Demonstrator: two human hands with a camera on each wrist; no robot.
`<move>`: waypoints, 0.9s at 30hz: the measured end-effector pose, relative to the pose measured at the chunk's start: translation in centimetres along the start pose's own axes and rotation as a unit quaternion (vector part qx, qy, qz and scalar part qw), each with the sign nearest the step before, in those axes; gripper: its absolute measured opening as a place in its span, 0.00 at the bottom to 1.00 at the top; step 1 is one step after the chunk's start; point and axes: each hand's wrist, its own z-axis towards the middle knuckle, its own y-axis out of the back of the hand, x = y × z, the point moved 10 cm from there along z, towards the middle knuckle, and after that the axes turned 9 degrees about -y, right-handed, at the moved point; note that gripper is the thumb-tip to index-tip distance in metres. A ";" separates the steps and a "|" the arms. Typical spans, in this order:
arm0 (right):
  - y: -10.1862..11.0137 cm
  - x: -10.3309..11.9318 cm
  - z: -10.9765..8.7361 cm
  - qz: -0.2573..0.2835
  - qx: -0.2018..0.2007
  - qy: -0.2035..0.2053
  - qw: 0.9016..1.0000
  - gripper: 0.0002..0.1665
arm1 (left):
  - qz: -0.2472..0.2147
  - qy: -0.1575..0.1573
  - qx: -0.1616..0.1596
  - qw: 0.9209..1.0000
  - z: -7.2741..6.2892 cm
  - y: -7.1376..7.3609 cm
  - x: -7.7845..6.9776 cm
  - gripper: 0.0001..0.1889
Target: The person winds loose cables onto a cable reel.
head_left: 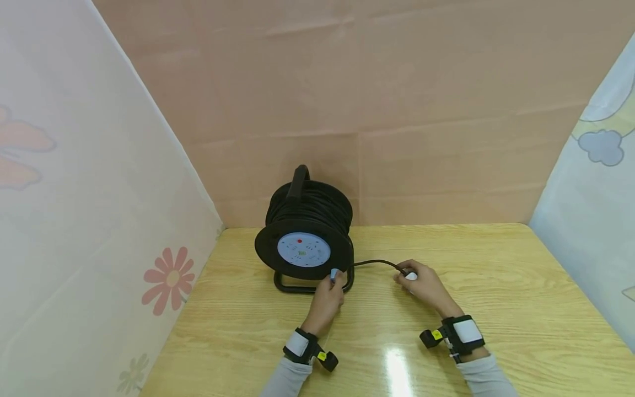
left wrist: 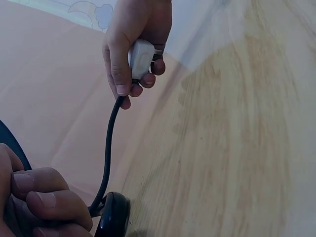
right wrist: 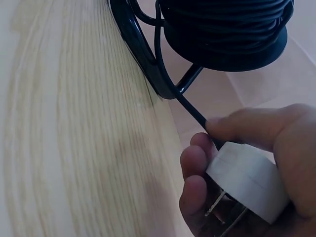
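Note:
A black cable reel point(head_left: 310, 220) stands on the table, wound with black cable point(right wrist: 227, 24); its front disc has a pale socket panel point(head_left: 303, 250) with a red button. At the disc's lower right rim, my left hand point(head_left: 324, 302) grips a small light-blue knob point(head_left: 334, 273), mostly covered by the fingers. To the right of the reel, my right hand point(head_left: 424, 284) holds a white plug point(right wrist: 247, 180), its metal pins pointing out past the fingers. The thumb lies along the black cord point(right wrist: 192, 111) where it enters the plug. That cord runs in a slight arc back to the reel.
The reel rests on a black tube frame point(head_left: 297, 289) and has a black handle point(head_left: 297, 184) on top. Behind the wooden table point(head_left: 496, 275) hangs a tan backdrop point(head_left: 421, 110); printed white sheets flank it on the left and right.

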 end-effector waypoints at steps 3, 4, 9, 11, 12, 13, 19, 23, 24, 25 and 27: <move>-0.2 0.2 0.1 -0.023 -0.005 0.013 1.000 0.23 | 0.018 0.006 -0.003 1.000 -0.1 0.4 0.4 0.25; -0.2 0.3 0.0 -0.025 -0.005 0.016 1.000 0.22 | 0.022 0.009 -0.004 1.000 -0.1 0.6 0.5 0.24; -0.6 0.5 -0.1 -0.027 0.001 0.025 0.999 0.20 | 0.024 0.023 -0.006 0.999 -0.3 1.1 1.2 0.24; -0.8 0.6 -0.2 -0.032 0.003 0.030 0.999 0.20 | 0.028 0.023 -0.007 0.999 -0.3 1.3 1.4 0.24; -0.8 0.6 -0.2 -0.034 0.003 0.031 0.999 0.20 | 0.032 0.021 -0.008 0.999 -0.3 1.4 1.5 0.25; -0.9 0.6 -0.2 -0.033 0.004 0.030 0.999 0.19 | 0.035 0.019 -0.009 0.999 -0.4 1.5 1.6 0.25; -1.6 0.7 -0.2 -0.022 0.020 0.037 0.999 0.19 | 0.038 -0.011 -0.018 0.999 -0.1 2.3 3.1 0.27; -1.9 1.0 -0.6 -0.018 0.034 0.044 0.998 0.19 | 0.049 0.012 -0.023 0.998 -0.1 2.9 4.4 0.29; -2.0 1.1 -0.6 -0.017 0.035 0.044 0.998 0.19 | 0.044 0.021 -0.020 0.999 -0.3 2.9 4.4 0.29; -2.0 1.1 -0.7 -0.017 0.035 0.044 0.998 0.18 | 0.043 0.029 -0.020 0.998 -0.4 3.1 4.5 0.30; -2.1 1.2 -0.6 -0.019 0.033 0.044 0.998 0.18 | 0.034 0.037 -0.017 0.999 -0.9 3.3 3.2 0.30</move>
